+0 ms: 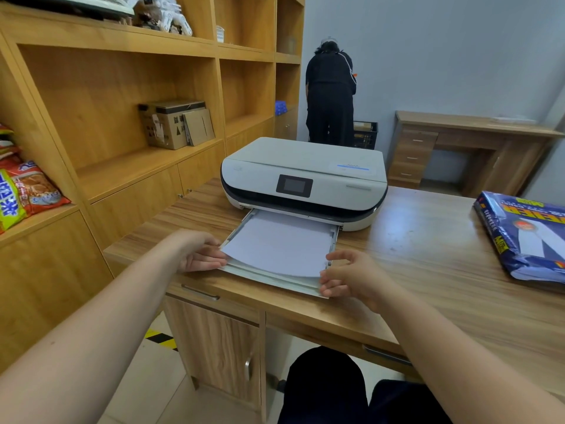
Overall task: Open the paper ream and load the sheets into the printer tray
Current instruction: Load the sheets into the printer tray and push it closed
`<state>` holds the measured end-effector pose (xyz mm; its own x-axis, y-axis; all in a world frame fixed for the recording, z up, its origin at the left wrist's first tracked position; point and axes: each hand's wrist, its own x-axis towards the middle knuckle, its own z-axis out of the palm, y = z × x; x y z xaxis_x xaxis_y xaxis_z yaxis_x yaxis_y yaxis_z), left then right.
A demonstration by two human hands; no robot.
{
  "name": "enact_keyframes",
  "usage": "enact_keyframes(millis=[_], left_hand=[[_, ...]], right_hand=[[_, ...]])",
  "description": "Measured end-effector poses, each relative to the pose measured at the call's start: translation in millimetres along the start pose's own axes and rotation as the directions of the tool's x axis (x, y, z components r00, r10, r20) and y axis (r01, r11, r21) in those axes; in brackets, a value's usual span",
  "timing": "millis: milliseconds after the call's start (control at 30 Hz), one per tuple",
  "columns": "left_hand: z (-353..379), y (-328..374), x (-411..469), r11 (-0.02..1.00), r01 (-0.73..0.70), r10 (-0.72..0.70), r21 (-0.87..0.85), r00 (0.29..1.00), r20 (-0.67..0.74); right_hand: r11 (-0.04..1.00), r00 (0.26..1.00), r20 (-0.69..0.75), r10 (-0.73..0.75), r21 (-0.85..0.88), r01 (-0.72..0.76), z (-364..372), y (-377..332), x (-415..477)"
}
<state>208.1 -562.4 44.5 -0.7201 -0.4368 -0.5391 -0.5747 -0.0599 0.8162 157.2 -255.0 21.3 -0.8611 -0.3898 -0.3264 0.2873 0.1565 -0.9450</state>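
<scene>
A white printer point(302, 175) sits on the wooden desk point(428, 240). Its paper tray point(269, 278) is pulled out toward me, and a stack of white sheets point(281, 243) lies in it, front edge bowed slightly upward. My left hand point(198, 254) touches the sheets' near left corner with fingers extended. My right hand point(351, 276) is at the tray's near right corner, fingers curled against the paper edge. The blue paper ream point(526, 234) lies at the desk's right side, its near end torn open with white paper showing.
Wooden shelving point(122, 117) stands to the left with cardboard boxes point(174, 123) and snack bags point(27, 191). A person in black point(330, 93) bends over behind the printer. A second desk point(458, 148) is at the back right. My knees are below the desk edge.
</scene>
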Motion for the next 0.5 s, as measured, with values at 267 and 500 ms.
enact_keyframes(millis=[267,500], left_hand=[[-8,7,6,0.975,-0.215,0.210,-0.060,0.974,-0.084],[7,12,19,0.906,-0.357,0.352,-0.230,0.934,-0.062]], right_hand=[[0.993,0.986,-0.117,-0.119,-0.025,0.117,-14,-13,0],[0.982,0.957,-0.232,-0.176,0.025,0.186,-26,-17,18]])
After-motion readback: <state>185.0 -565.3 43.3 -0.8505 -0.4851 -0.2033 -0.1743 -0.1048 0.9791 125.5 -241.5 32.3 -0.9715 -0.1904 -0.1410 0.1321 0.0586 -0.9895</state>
